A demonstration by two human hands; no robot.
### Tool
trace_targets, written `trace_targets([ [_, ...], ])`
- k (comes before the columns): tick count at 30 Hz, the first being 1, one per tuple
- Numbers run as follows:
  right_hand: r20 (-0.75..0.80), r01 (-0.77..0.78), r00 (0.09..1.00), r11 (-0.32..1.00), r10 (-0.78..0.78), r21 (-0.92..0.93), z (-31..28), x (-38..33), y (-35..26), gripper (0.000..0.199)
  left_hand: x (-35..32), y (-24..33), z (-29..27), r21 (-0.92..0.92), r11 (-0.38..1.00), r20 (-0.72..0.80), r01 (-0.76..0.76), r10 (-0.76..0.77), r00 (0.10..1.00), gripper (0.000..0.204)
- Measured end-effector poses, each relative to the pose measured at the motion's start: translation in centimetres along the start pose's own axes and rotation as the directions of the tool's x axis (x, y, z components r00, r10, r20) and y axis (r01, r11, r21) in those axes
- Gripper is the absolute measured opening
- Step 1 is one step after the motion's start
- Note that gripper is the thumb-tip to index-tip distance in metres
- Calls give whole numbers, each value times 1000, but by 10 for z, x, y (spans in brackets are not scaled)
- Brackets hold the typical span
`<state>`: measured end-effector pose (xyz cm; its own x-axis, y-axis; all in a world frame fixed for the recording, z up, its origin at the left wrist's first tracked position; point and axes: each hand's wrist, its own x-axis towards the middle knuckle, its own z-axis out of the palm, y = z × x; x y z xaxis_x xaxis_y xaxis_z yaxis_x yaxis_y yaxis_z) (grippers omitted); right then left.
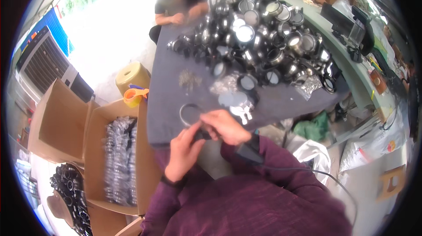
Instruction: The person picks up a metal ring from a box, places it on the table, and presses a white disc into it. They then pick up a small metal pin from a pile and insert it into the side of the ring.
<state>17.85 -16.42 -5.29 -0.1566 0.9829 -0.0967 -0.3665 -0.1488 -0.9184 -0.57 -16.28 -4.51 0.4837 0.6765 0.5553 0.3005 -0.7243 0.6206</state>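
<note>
Purple sleeves fill the bottom of the view, and both hands meet right at the near edge of the counter (171,91). Left hand (182,152) is curled, fingers pinched on a small dark part (203,135) held just off that edge; right hand (224,127) closes over the same piece from above, thumb and fingers gripping it. Looks like the fitting step to me: two hands working one small piece together, with a thin metal ring (190,114) lying flat on the grey surface, touching distance from the knuckles. My read is the next move wants a short reach to that ring or to the round silver-faced fitting (237,100) just beside the right hand, and a steady pinch, since the part is small and hangs over the drop. Room is decent here: the near left stretch of counter is bare apart from a little scatter of small bits (189,79). Farther up it gets crowded, a big heap of black and chrome round fittings (263,38) spreading to the far and right edges, so any sweep that way risks a knock. Below the left edge sits an open cardboard box (116,161) of bagged pieces. Another person's hands (178,17) work at the far end, well apart.
</note>
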Motion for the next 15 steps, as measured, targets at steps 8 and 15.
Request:
trace_targets([
  [8,-276,16,941,838,-197,-546,-37,-4,-29,29,28,-79,18,-487,829,-63,274,-347,936,44],
  [15,-138,-132,888,45,-439,-990,-82,13,-32,23,30,-105,26,-549,761,-54,345,-444,894,41],
])
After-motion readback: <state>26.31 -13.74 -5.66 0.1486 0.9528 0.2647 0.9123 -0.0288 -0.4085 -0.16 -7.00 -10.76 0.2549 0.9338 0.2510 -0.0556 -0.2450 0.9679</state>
